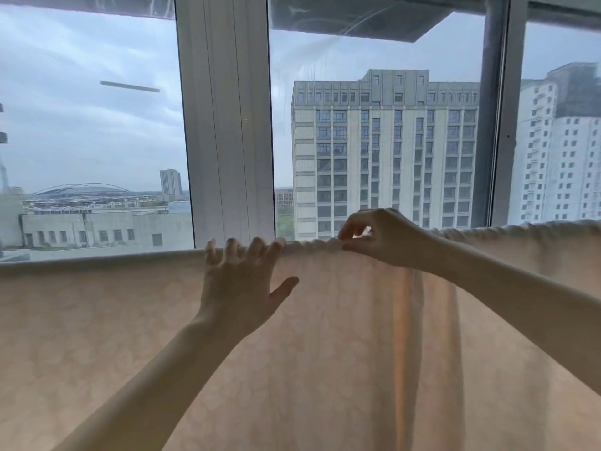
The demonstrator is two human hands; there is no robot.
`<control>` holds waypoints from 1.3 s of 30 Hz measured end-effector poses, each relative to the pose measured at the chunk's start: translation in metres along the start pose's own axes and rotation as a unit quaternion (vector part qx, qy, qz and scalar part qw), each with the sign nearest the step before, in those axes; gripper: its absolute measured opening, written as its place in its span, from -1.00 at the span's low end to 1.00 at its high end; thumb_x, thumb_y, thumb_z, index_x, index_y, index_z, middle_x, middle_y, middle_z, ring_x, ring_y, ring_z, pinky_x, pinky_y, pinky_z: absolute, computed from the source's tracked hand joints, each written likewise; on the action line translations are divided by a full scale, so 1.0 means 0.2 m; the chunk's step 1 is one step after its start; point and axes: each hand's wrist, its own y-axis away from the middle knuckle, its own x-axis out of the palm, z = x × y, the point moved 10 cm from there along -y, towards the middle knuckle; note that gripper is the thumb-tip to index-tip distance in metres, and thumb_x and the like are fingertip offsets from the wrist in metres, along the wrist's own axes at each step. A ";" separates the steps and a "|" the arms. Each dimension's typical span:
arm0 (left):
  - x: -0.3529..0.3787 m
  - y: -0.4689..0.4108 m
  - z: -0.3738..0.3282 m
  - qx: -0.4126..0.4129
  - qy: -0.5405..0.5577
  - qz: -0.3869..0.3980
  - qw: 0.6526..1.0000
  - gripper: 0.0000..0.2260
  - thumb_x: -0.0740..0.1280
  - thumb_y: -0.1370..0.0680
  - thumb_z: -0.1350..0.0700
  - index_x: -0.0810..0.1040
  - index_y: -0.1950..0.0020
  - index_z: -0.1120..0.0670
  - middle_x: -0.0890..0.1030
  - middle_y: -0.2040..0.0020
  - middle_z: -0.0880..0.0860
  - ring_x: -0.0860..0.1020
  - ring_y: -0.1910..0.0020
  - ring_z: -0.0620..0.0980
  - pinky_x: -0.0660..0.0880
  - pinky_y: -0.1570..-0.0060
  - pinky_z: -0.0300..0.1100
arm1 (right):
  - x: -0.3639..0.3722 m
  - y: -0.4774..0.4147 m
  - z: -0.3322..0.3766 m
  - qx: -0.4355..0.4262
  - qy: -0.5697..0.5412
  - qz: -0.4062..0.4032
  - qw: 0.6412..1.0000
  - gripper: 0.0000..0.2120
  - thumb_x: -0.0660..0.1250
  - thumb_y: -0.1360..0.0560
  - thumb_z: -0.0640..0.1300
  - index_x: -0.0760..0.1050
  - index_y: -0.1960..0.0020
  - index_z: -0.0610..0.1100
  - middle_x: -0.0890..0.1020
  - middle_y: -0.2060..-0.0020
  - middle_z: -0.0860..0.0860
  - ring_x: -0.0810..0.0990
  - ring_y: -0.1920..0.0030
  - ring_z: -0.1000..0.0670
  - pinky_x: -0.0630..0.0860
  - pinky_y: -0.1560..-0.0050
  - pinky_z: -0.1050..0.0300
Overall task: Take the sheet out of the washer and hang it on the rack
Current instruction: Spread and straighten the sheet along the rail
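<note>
Hanging across the view, the pale pink sheet (325, 353) hides the rack. The left hand (239, 288) rests splayed on its top fold; the right hand (379, 236) pinches it. The window frame (227, 125) stands behind.

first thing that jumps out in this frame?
The pale peach sheet fills the lower half, draped over a horizontal line across the middle; the rack under it is hidden. Both hands are at that top edge: the left hand spread open against the cloth just left of centre, the right hand pinching a bunched stretch of the fold just right of centre. Behind, a large window shows a tall grey building under overcast sky.
</note>
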 end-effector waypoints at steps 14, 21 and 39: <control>-0.03 0.00 0.03 -0.013 0.027 0.001 1.000 -0.44 -0.12 -0.54 -0.32 0.41 -0.31 -0.04 0.57 -0.16 -0.02 0.53 -0.11 0.15 0.32 -0.29 0.19 | -0.04 -0.08 -0.04 0.036 0.033 -0.065 0.997 -0.92 0.32 -0.55 -0.19 0.58 0.05 -0.16 0.57 0.21 0.09 0.54 0.19 0.12 0.38 0.12 0.35; -0.06 0.01 0.13 -0.073 0.027 0.023 0.997 -0.40 -0.14 -0.56 -0.31 0.48 -0.19 0.05 0.61 -0.11 0.02 0.56 -0.12 0.13 0.30 -0.34 0.18 | 0.00 -0.03 -0.04 0.037 -0.013 -0.032 0.999 -0.94 0.37 -0.50 -0.22 0.62 0.10 -0.13 0.58 0.27 0.15 0.50 0.24 0.31 0.35 0.16 0.59; -0.04 -0.15 -0.50 0.089 0.065 -0.021 0.994 -0.43 0.12 -0.56 -0.22 0.14 -0.51 -0.02 0.38 -0.39 0.00 0.41 -0.24 0.14 0.31 -0.24 0.15 | -0.12 0.14 -0.14 0.033 0.046 -0.058 0.997 -0.93 0.38 -0.50 -0.14 0.59 0.03 -0.02 0.65 0.16 0.13 0.59 0.15 0.22 0.50 0.07 0.40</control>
